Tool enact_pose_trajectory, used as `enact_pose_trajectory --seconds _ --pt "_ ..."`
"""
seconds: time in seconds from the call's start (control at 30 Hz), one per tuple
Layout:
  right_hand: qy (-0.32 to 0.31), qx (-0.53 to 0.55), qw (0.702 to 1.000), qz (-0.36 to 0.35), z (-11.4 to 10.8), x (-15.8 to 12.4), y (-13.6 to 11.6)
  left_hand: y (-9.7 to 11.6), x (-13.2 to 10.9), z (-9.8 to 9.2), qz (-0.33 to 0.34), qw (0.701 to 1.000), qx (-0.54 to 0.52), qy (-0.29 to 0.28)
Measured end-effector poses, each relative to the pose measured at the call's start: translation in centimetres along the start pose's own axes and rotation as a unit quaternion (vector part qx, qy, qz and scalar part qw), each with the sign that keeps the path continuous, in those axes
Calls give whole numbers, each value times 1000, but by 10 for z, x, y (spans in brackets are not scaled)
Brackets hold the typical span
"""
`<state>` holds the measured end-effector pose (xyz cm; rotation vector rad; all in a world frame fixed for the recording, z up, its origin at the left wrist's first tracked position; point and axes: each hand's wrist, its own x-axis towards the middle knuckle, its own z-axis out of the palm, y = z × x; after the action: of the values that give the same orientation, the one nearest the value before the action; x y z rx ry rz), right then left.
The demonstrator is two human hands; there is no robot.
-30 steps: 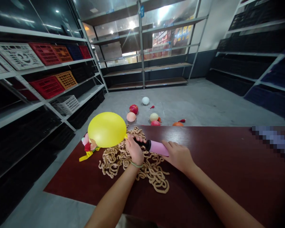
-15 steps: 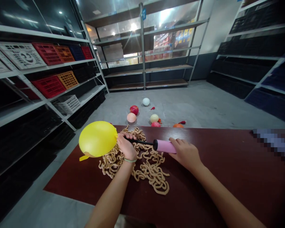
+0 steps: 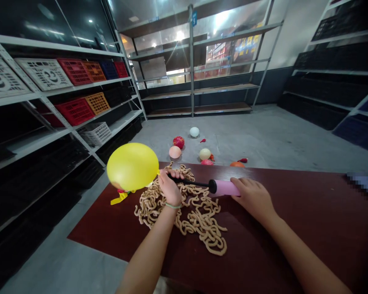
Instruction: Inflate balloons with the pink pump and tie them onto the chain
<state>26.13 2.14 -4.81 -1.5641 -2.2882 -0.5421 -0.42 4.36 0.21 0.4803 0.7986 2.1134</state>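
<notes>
A yellow balloon, blown up, hangs over the left part of the dark red table. Its neck is pinched in my left hand, which also holds the black end of a hand pump. My right hand is wrapped round the pump's pink barrel, and a black rod shows between the two hands. Beneath the pump lies a heap of tan, twisted rope-like pieces. Deflated balloons, some yellow, rest on the table below the inflated one.
Several balloons lie on the grey floor past the table, among them a white one and a red one. Shelves with crates stand at left. A metal rack is at the back. A blurred item lies at the table's right.
The view has shifted a little to the left. The yellow balloon sits slightly higher and looks a bit larger, and deflated balloons now show beneath it. Both hands keep their holds.
</notes>
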Motion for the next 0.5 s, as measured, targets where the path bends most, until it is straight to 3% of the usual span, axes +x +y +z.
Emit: enact_pose_trajectory --seconds 0.13,0.27,0.4,0.5 --pt "-3 -13 1000 6 0 -2 7 6 8 -2 9 999 -6 33" --pt "-24 -3 1000 -5 -5 -4 -23 -6 -6 -1 7 999 9 34" --pt "-39 37 999 -3 -8 -4 -52 -23 -29 2 -41 999 16 -19" --pt "-40 38 998 -12 -7 -2 -50 -25 -32 3 -44 997 8 -61"
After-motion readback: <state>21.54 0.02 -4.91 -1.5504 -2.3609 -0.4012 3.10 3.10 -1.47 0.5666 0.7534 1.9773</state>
